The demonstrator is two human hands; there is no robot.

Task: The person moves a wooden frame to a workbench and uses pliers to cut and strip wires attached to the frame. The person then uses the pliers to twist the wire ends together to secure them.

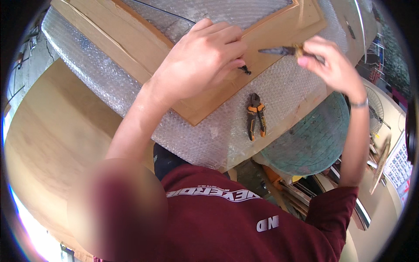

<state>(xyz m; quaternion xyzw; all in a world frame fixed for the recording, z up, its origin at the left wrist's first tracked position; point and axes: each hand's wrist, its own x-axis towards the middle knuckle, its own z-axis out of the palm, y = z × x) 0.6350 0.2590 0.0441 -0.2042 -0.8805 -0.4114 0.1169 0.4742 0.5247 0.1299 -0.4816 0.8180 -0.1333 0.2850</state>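
My left hand (209, 54) is closed over the wooden frame (205, 102), its fingers curled downward. A thin black cable (168, 13) runs from the far edge to behind this hand, and a small black end (245, 70) pokes out below the fingertips. Whether the two are one piece is hidden. To the right, my right hand (327, 61) grips needle-nose pliers (279, 50), slightly blurred, with the dark pointed tip toward my left hand but apart from it. Nearer to me, diagonal cutters (255, 115) with black and orange handles lie on the bubble wrap (196, 146).
Bubble wrap covers the table under the frame. A round greenish stool top (305, 139) stands by the near right edge, with wood strips (292, 198) below it. At left is a large curved wooden panel (56, 144). A fan (374, 109) stands at far right.
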